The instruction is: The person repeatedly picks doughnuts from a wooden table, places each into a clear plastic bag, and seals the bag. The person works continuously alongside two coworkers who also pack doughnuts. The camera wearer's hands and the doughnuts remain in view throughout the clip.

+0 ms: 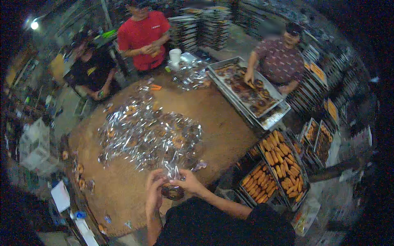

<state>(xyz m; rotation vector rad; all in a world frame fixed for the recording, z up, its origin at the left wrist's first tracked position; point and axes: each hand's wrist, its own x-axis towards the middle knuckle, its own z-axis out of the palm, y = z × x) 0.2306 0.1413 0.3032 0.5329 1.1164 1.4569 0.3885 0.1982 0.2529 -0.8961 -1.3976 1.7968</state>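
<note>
Close to my body, over the near edge of the wooden table, I hold a chocolate-covered donut in a clear plastic bag. My left hand closes on the bag's left side. From the right, my right hand grips the bag near its top, thumb across it. The donut hangs low between both hands, dark and glossy. Just beyond my hands spreads a big heap of donuts in shiny clear bags. Glare and blur hide the single bags.
Right of the table stand trays of long golden pastries. A metal tray of chocolate donuts lies at the far right, where a person in a patterned shirt reaches in. Two people stand across the table, one in a red shirt. Loose donuts line the left edge.
</note>
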